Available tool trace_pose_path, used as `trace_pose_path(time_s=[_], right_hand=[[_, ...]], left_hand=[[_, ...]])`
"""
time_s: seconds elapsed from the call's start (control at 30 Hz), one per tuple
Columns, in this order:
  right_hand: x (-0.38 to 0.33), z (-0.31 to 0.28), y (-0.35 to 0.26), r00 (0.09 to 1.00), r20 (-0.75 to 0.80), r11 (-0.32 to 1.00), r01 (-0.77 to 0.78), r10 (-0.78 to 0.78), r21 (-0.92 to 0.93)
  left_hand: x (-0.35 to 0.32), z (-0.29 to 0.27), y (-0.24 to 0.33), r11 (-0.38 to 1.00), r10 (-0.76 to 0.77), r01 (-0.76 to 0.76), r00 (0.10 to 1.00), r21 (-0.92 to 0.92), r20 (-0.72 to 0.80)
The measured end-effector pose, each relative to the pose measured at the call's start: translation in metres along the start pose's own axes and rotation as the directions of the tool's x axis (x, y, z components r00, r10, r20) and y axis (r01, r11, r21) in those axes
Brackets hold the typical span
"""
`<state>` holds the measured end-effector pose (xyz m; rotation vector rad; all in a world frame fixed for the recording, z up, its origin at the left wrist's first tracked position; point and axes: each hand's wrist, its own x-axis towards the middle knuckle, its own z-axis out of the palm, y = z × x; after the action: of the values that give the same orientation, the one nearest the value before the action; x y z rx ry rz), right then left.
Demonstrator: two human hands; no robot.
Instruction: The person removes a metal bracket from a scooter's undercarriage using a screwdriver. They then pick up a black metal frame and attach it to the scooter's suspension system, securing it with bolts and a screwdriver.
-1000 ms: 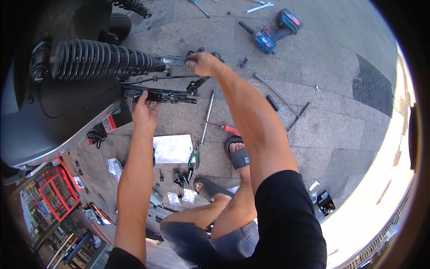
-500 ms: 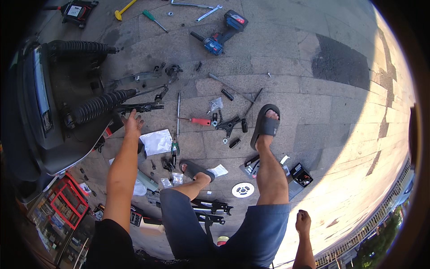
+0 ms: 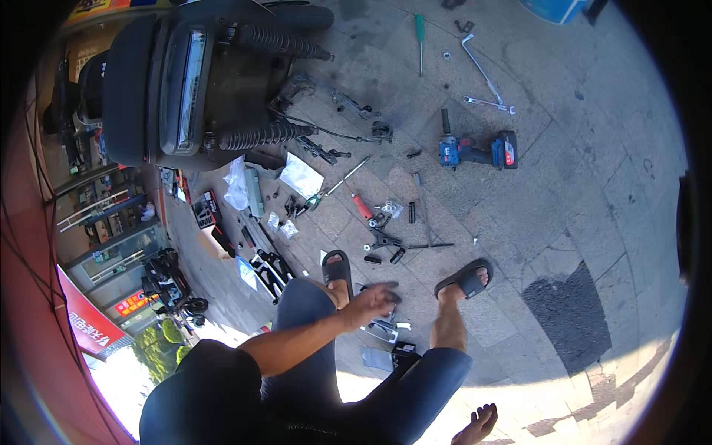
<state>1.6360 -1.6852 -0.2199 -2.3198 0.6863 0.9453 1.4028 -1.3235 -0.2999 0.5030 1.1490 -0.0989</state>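
My left hand (image 3: 371, 305) is stretched across in front of my body, over the ground between my feet. It is smeared by motion, so I cannot make out its fingers or whether it holds anything. Beneath it lie parts partly hidden by the hand. My right hand (image 3: 478, 426) hangs low at the right, fingers loosely bent and apart, holding nothing. Just beyond my feet lie a black three-armed bracket (image 3: 383, 239), a red-handled screwdriver (image 3: 361, 206) and a black cylindrical part (image 3: 411, 213). A black box (image 3: 404, 350) sits near my right knee.
At the upper left stands a dark scooter (image 3: 133, 89) with exposed black shock absorbers (image 3: 267, 135). A blue cordless impact wrench (image 3: 475, 151), a green-handled screwdriver (image 3: 420, 33) and wrenches (image 3: 486, 104) lie farther out. Black-and-silver long parts (image 3: 271, 274) lie left of my knee.
My left hand has left the black part by the scooter's shock absorber and swung toward me, between my legs. The view has turned, and my right hand's fingers look more spread.
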Motion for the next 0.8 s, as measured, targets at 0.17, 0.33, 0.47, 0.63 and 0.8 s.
trace_pose_path(time_s=[0.17, 0.33, 0.47, 0.63, 0.8], right_hand=[[-0.021, 0.014, -0.201, 0.939, 0.189, 0.946, 0.309, -0.286, -0.103], [-0.064, 0.074, -0.342, 0.785, 0.305, 0.781, 0.602, -0.54, -0.168], [-0.073, 0.152, -0.421, 0.554, 0.558, 0.567, 0.806, -0.617, -0.173], [-0.109, 0.221, -0.473, 0.461, 0.709, 0.515, 0.842, -0.534, -0.159], [-0.157, 0.259, -0.526, 0.205, 0.806, 0.304, 0.952, -0.556, -0.033]], left_hand=[[-0.071, 0.126, -0.014, 0.96, 0.191, -0.256, 0.899, 0.117, 0.395], [-0.037, 0.168, 0.034, 0.922, 0.361, -0.378, 0.918, 0.086, 0.167], [0.007, 0.161, 0.064, 0.811, 0.572, -0.584, 0.787, 0.018, -0.234], [0.01, 0.188, 0.095, 0.675, 0.461, -0.636, 0.759, -0.373, -0.46], [0.036, 0.205, 0.134, 0.514, 0.465, -0.79, 0.584, -0.334, -0.665]])
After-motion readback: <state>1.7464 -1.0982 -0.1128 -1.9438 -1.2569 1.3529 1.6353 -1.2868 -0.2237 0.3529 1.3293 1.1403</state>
